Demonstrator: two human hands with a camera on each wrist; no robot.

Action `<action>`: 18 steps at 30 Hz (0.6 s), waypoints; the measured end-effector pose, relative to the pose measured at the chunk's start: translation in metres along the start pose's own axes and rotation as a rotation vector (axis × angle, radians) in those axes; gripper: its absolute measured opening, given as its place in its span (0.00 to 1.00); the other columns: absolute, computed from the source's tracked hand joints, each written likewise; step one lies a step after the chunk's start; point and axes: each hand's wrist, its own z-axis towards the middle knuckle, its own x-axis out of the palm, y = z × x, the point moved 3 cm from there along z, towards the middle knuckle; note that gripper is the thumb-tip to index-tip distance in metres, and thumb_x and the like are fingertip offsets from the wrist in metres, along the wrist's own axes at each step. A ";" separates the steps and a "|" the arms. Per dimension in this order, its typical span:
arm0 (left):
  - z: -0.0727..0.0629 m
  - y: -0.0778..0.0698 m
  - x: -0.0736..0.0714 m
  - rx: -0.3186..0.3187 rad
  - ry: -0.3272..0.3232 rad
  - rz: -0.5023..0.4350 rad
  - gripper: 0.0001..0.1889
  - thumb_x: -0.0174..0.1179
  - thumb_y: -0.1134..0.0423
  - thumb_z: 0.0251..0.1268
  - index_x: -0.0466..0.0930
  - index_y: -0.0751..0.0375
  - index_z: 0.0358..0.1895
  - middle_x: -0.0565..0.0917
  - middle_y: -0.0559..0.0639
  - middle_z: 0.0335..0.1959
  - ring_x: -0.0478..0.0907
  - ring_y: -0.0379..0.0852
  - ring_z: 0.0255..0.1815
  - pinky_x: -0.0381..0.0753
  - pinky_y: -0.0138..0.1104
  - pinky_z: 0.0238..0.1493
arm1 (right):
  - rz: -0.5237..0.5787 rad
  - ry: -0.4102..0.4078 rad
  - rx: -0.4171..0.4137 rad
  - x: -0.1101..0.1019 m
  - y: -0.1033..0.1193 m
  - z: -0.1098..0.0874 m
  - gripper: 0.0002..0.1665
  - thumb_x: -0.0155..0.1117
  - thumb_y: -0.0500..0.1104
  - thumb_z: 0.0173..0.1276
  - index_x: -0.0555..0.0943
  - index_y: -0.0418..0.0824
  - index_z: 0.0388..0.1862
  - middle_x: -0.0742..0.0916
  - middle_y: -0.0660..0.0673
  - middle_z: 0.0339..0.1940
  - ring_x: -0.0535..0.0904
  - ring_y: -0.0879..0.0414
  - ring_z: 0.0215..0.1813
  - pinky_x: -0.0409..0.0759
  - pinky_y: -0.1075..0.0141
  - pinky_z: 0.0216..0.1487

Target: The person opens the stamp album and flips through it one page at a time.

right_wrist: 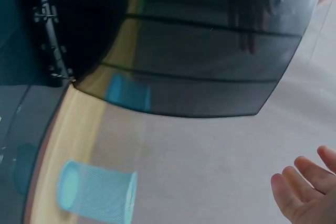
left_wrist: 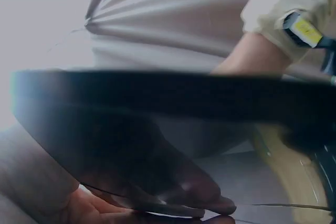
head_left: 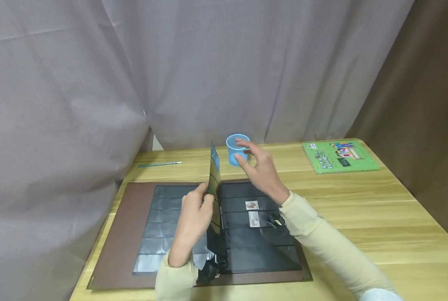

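A brown stamp album lies spread on the wooden table. One black pocket page stands upright near its middle, and my left hand pinches that page's outer edge. In the left wrist view the dark page hides part of the fingers. My right hand hovers above the right-hand page, its fingers loosely bent around nothing. The right wrist view shows that hand's fingertips apart from the raised page. Two small stamps, one picture stamp and one pale stamp, sit in the right-hand page's strips.
Behind the album stands a blue mesh cup. A pencil lies at the back left, and a green book at the back right. Grey curtain hangs beyond the wooden table.
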 end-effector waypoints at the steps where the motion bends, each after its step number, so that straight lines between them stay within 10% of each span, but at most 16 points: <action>1: 0.001 0.001 -0.003 -0.003 0.002 -0.010 0.22 0.42 0.71 0.73 0.75 0.72 0.65 0.69 0.46 0.09 0.56 0.38 0.06 0.58 0.29 0.09 | 0.001 -0.006 0.018 -0.002 -0.003 -0.002 0.19 0.65 0.30 0.70 0.80 0.28 0.58 0.84 0.35 0.60 0.81 0.42 0.58 0.80 0.53 0.56; 18: 0.000 0.031 -0.043 -0.109 -0.003 -0.096 0.24 0.40 0.72 0.73 0.74 0.69 0.67 0.78 0.54 0.22 0.60 0.40 0.11 0.65 0.31 0.17 | -0.152 0.286 0.468 -0.020 -0.079 -0.045 0.32 0.68 0.37 0.67 0.72 0.28 0.68 0.78 0.29 0.66 0.72 0.34 0.67 0.73 0.42 0.64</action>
